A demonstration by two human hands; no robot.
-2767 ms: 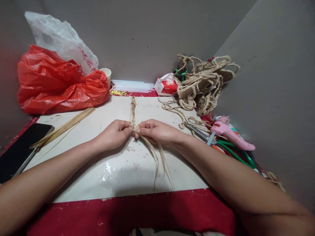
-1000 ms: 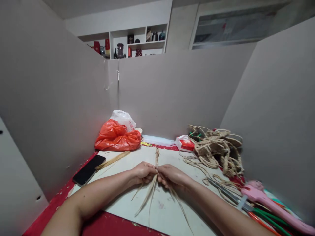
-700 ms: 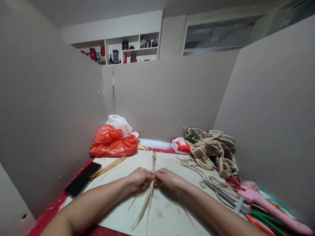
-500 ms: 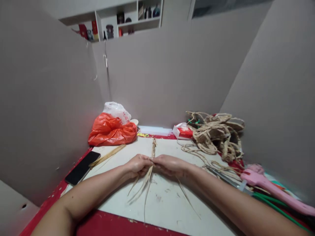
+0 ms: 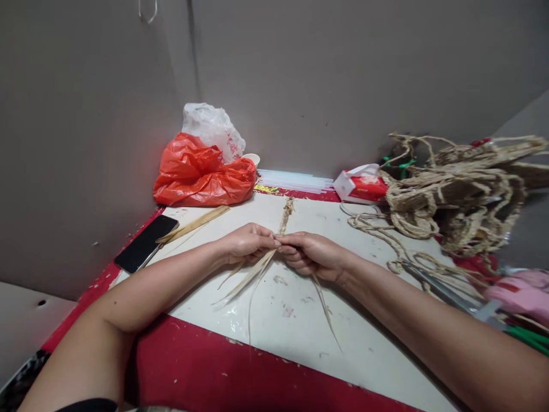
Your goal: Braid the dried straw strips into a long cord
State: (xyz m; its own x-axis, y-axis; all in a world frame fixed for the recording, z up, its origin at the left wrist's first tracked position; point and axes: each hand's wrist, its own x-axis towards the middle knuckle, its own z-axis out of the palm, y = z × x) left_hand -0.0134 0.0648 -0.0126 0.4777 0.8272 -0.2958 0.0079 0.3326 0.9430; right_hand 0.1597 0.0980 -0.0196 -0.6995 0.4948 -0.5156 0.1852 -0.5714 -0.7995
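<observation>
A narrow braid of dry, straw-coloured plant fibre (image 5: 286, 214) lies on the white board (image 5: 295, 320), its far end pointing away from me. My left hand (image 5: 251, 243) is closed in a pinch on the strands at the braid's near end. Right against it, my right hand (image 5: 306, 253) pinches the same spot, fingers curled under. Loose fibre strands (image 5: 251, 279) fan out below my left hand, and a thinner strand (image 5: 325, 309) trails from under my right hand. The fingertips cover the crossing of the strands.
At left lie a black phone (image 5: 146, 243) and a flat dry strip (image 5: 195, 224). Behind are an orange plastic bag (image 5: 201, 177), translucent sticks (image 5: 295, 181) and a tissue pack (image 5: 362, 184). Coiled twisted rope (image 5: 463, 194) and a pink tool (image 5: 521, 294) are at right.
The view has tilted down and come closer, so the wall shelf is out of sight. Both hands stay pinched together at the braid's near end.
</observation>
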